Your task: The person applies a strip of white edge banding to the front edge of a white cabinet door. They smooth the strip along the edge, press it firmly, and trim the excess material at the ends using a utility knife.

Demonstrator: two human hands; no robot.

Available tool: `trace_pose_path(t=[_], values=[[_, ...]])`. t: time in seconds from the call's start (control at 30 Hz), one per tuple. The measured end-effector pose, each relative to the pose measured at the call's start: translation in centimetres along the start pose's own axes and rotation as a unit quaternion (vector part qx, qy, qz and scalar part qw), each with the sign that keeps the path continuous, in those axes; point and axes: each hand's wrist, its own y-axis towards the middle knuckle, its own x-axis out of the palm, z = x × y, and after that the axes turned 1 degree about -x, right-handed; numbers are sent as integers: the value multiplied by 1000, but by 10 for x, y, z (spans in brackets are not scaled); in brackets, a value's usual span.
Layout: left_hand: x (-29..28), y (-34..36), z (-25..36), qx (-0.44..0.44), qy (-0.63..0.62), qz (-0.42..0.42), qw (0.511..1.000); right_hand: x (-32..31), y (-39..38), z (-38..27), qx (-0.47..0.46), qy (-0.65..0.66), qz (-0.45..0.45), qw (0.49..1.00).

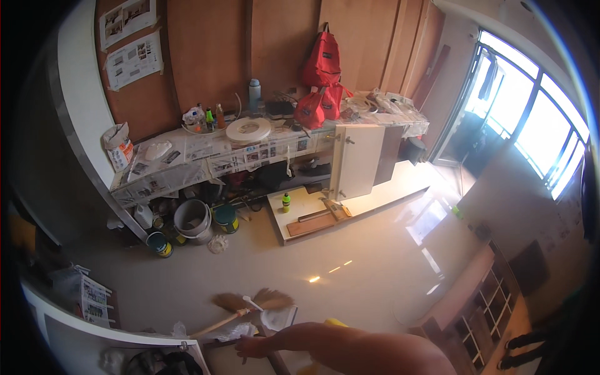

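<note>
My right forearm comes in from the lower right and reaches leftward. My right hand (252,347) is low in the middle, fingers curled down beside the edge of an open white cabinet (144,334) and a dark frame; what they grip is unclear. Just beyond it lie a crumpled clear plastic bag (233,331), a straw broom (272,299) with a wooden handle and a white dustpan (276,317). A yellow object (336,322) is mostly hidden behind my forearm. My left hand is not in view.
A paper-covered counter (181,162) holds bottles, tape and red bags (322,56). Below stand buckets (203,219) and cans (226,219). A white panel platform (394,184) carries boards and a green bottle (286,203). A wooden lattice frame (475,312) lies right, near a glazed door (469,125).
</note>
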Motion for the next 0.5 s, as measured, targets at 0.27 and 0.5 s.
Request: trace_pose_path(t=[0.27,0.5], values=[[-1,-22,-16,6,3,29,1000,-15,-2,-106,-28,192,-224,955],[6,-64,-57,-16,1,59,998,-41,-69,-118,-87,244,-206,944]])
